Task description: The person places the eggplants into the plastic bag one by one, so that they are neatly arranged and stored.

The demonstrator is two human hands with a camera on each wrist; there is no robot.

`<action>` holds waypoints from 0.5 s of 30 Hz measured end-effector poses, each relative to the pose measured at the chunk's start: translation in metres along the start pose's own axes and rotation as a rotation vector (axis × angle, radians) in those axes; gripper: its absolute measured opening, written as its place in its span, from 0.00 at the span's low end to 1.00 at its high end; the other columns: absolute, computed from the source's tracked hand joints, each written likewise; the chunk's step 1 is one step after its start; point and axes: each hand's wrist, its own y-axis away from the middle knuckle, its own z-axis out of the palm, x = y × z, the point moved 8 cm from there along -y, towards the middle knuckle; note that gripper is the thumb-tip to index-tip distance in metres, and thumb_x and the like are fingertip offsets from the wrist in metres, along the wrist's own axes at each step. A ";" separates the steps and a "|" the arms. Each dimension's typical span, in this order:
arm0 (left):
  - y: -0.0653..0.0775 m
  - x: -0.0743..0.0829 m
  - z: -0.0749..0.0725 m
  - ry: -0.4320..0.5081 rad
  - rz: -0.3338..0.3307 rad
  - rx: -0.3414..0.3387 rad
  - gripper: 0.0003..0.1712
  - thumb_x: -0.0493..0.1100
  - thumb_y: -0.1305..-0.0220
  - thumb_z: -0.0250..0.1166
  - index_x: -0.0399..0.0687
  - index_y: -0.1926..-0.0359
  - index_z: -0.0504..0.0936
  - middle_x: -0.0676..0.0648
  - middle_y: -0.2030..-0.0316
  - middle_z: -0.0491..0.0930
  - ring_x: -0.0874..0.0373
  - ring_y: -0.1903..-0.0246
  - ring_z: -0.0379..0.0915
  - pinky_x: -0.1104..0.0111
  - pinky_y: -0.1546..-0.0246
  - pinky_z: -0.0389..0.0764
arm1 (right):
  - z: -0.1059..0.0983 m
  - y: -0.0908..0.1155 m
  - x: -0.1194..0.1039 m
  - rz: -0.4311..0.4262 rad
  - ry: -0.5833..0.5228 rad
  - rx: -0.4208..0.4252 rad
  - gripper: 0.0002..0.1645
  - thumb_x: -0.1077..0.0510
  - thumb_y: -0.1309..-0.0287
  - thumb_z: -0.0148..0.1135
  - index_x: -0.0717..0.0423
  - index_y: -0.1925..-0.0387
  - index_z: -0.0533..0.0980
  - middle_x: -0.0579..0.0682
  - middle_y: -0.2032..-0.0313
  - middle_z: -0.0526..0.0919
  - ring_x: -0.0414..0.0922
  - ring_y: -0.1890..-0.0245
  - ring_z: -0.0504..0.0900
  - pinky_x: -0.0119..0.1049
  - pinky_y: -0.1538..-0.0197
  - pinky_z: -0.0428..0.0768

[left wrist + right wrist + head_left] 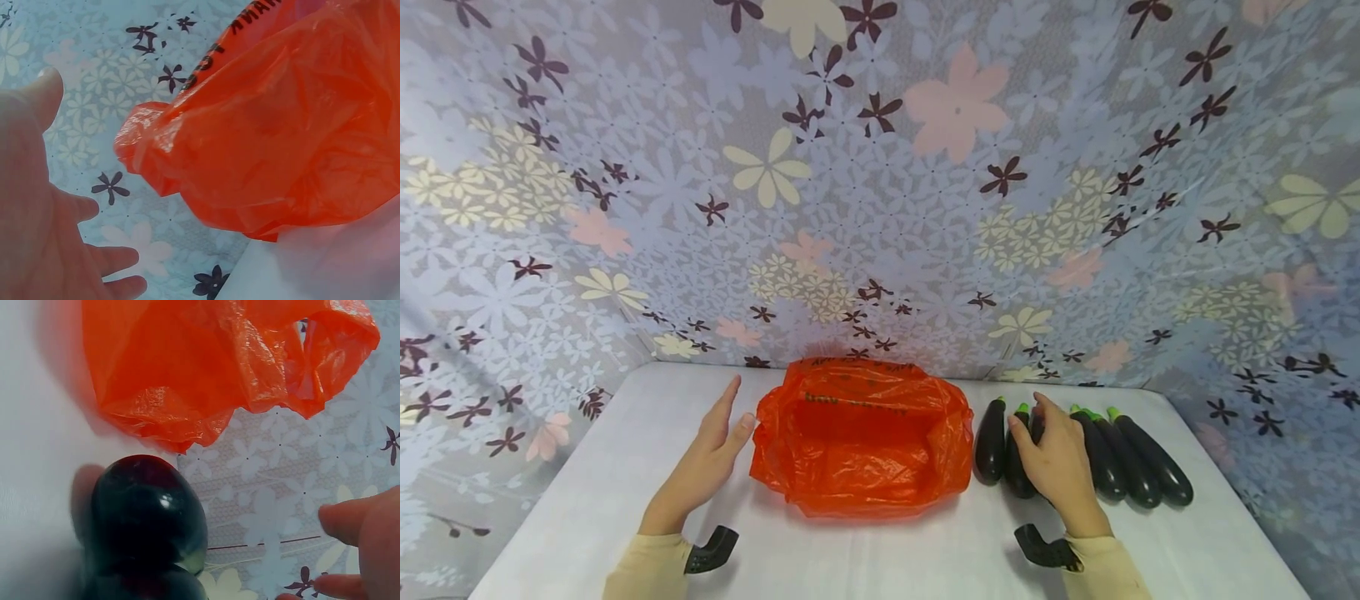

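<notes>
A red plastic bag (865, 475) stands on the white table with its mouth spread wide and dark lettering along its far rim. Just left of it, my left hand (711, 454) is held with fingers straight and nothing in it; the left wrist view shows a gap between hand and bag. To the bag's right lies a row of several dark eggplants (991, 442) with green stem ends pointing away from me. My right hand (1060, 458) hovers over the row, partly covering the middle ones, thumb and fingers apart. In the right wrist view an eggplant (150, 512) shows end-on near the bag.
The white table (580, 500) reaches back to a flower-patterned cloth wall (880, 208), which also encloses the left and right sides. Black wrist mounts (711, 550) sit at both cuffs.
</notes>
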 end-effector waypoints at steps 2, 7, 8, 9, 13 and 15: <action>-0.001 -0.001 0.003 0.008 -0.012 -0.009 0.43 0.56 0.23 0.49 0.43 0.20 0.41 0.32 0.23 0.42 0.30 0.26 0.38 0.30 0.36 0.47 | 0.003 0.000 0.000 -0.012 0.011 -0.004 0.36 0.48 0.29 0.57 0.70 0.33 0.66 0.70 0.45 0.77 0.69 0.43 0.70 0.65 0.43 0.68; 0.000 -0.003 0.008 0.045 -0.028 -0.021 0.42 0.56 0.23 0.49 0.46 0.20 0.41 0.34 0.23 0.44 0.31 0.26 0.40 0.31 0.36 0.50 | 0.011 -0.002 -0.001 0.000 0.020 -0.050 0.31 0.49 0.30 0.58 0.69 0.37 0.71 0.68 0.49 0.80 0.68 0.45 0.73 0.64 0.44 0.70; 0.000 -0.003 0.009 0.056 -0.034 -0.024 0.42 0.56 0.23 0.49 0.47 0.20 0.41 0.34 0.23 0.44 0.31 0.26 0.40 0.31 0.37 0.51 | 0.013 -0.002 -0.001 0.009 0.021 -0.058 0.31 0.49 0.30 0.58 0.69 0.38 0.71 0.68 0.49 0.81 0.68 0.46 0.73 0.64 0.44 0.70; 0.001 -0.004 0.010 0.064 -0.043 -0.030 0.42 0.57 0.23 0.49 0.48 0.20 0.41 0.35 0.22 0.45 0.31 0.26 0.41 0.31 0.37 0.52 | 0.015 -0.003 -0.001 0.017 0.020 -0.066 0.31 0.49 0.30 0.58 0.69 0.38 0.72 0.68 0.49 0.81 0.68 0.46 0.73 0.63 0.44 0.70; 0.002 -0.005 0.015 0.098 -0.077 -0.050 0.41 0.58 0.23 0.48 0.52 0.19 0.41 0.36 0.23 0.47 0.33 0.26 0.45 0.33 0.38 0.58 | 0.021 -0.003 -0.002 0.034 0.044 -0.072 0.31 0.49 0.31 0.59 0.70 0.39 0.72 0.67 0.51 0.83 0.68 0.48 0.75 0.63 0.44 0.71; 0.002 -0.005 0.017 0.111 -0.083 -0.055 0.41 0.58 0.23 0.47 0.52 0.20 0.42 0.36 0.23 0.49 0.33 0.26 0.47 0.34 0.37 0.60 | 0.022 -0.003 -0.004 0.016 0.061 -0.059 0.30 0.49 0.32 0.60 0.70 0.40 0.73 0.66 0.54 0.84 0.68 0.50 0.76 0.62 0.45 0.72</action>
